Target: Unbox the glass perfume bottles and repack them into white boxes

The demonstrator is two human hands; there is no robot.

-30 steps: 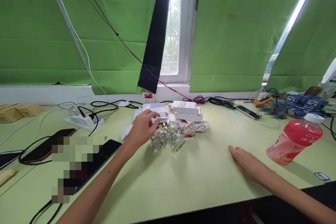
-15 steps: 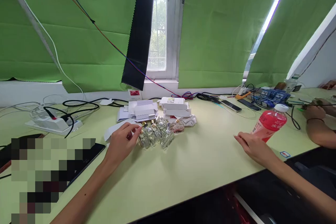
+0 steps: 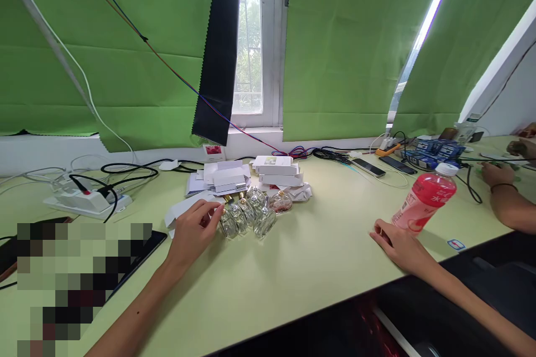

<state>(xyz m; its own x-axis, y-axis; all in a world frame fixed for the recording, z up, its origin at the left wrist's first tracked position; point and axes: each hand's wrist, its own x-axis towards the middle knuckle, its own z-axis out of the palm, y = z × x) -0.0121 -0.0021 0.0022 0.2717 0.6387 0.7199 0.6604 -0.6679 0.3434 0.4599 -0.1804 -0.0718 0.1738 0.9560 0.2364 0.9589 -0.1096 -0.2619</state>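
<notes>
Several clear glass perfume bottles (image 3: pixel 248 213) stand and lean in a tight cluster at the table's middle, some with gold or silver tops. At the cluster's left edge is my left hand (image 3: pixel 196 228), its thumb and fingertips drawn together beside the leftmost bottle. Whether they grip its top is hidden. A rounder, pinkish perfume bottle (image 3: pixel 280 202) lies at the cluster's right. My right hand (image 3: pixel 397 242) rests on the table with curled fingers and nothing visible in them. Just behind it, a pink drink bottle (image 3: pixel 431 198) with a white cap stands upright.
White cartons (image 3: pixel 226 175) and more white boxes (image 3: pixel 278 170) are stacked behind the bottles. A power strip (image 3: pixel 87 201) with cables sits at left, near a dark tablet-like device (image 3: pixel 138 262). Phones (image 3: pixel 368 167) lie at the back right. Another person's arm (image 3: pixel 508 203) rests at far right.
My right hand has shifted slightly left and down, with its fingers more curled. My left hand and the perfume bottles look almost the same. The view has moved a little.
</notes>
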